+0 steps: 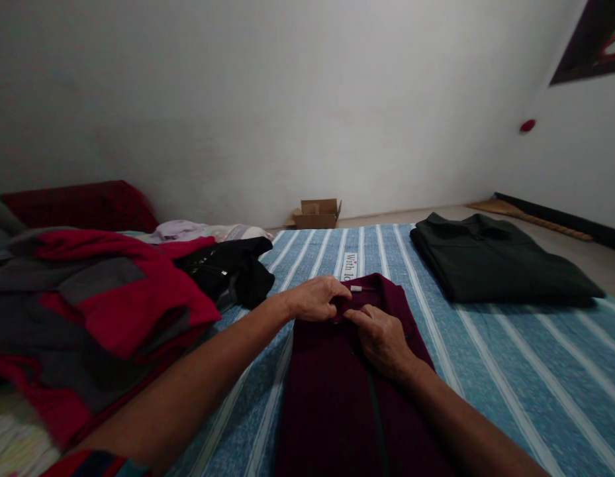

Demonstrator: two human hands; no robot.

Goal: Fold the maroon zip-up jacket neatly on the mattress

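A maroon shirt [331, 391] lies flat on the blue striped bedsheet [510, 371] right in front of me, collar pointing away. My left hand [314, 298] is closed on the collar area at the left side of the placket. My right hand [381, 338] pinches the fabric at the placket just below the collar. Both hands meet near the top button; the button itself is too small to make out.
A folded dark green shirt [496, 265] lies at the far right of the bed. A heap of red and grey clothes [89, 311] and a black garment [228, 268] sit at the left. A cardboard box [317, 213] stands on the floor by the wall.
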